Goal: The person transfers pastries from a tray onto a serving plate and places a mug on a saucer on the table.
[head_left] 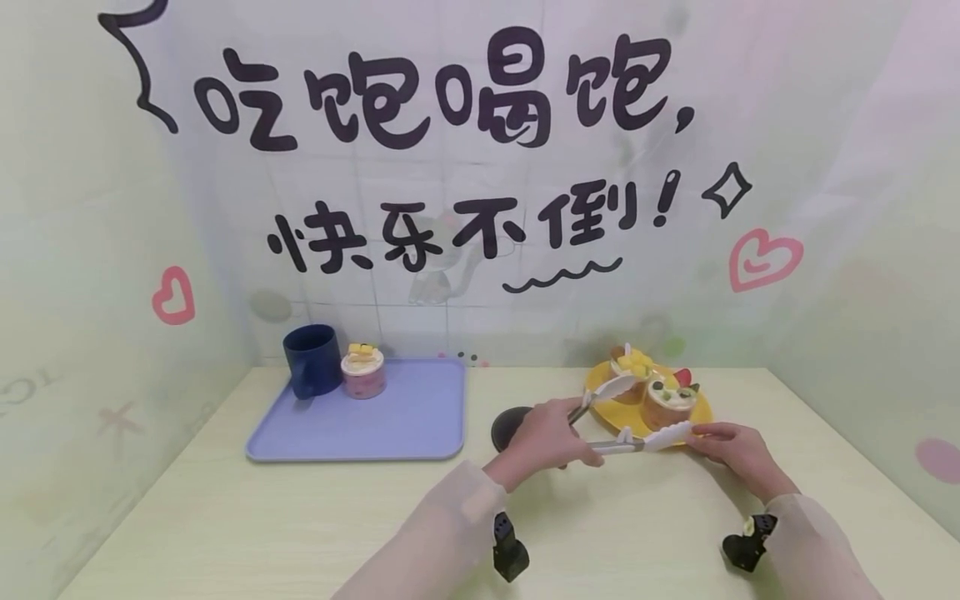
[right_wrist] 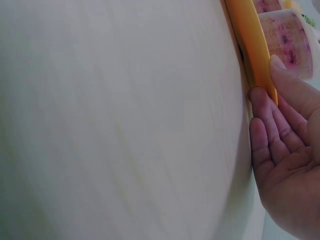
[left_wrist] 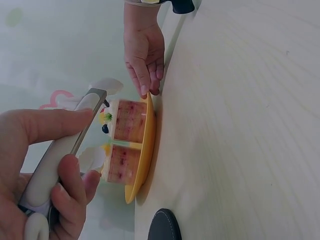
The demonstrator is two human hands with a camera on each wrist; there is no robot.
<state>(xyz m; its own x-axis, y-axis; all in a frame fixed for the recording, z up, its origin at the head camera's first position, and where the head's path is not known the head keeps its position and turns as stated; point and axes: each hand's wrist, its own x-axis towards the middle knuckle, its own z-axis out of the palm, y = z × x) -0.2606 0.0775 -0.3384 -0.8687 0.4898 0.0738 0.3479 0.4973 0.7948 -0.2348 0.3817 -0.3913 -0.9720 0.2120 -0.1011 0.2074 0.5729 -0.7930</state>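
My left hand (head_left: 547, 437) grips a pair of tongs (left_wrist: 47, 172), whose spread white scalloped tips reach over the yellow plate (head_left: 621, 414). Two dessert cups stand on that plate. The nearer cup (head_left: 667, 408) is topped with cream, dark berries and a strawberry piece; the farther cup (head_left: 634, 365), with yellow fruit cubes, is partly hidden by one tong arm. At the plate's right edge, my right hand (head_left: 735, 454) pinches the rim, thumb on top and fingers beneath, as the right wrist view shows. The tong tips lie either side of the nearer cup.
A lilac tray (head_left: 405, 425) lies at the left, bearing a navy mug (head_left: 318, 362) and another dessert cup (head_left: 364, 380). A black stitched coaster (left_wrist: 165, 225) lies left of the plate, partly behind my left hand. Printed wall cloths stand around the table's back and sides.
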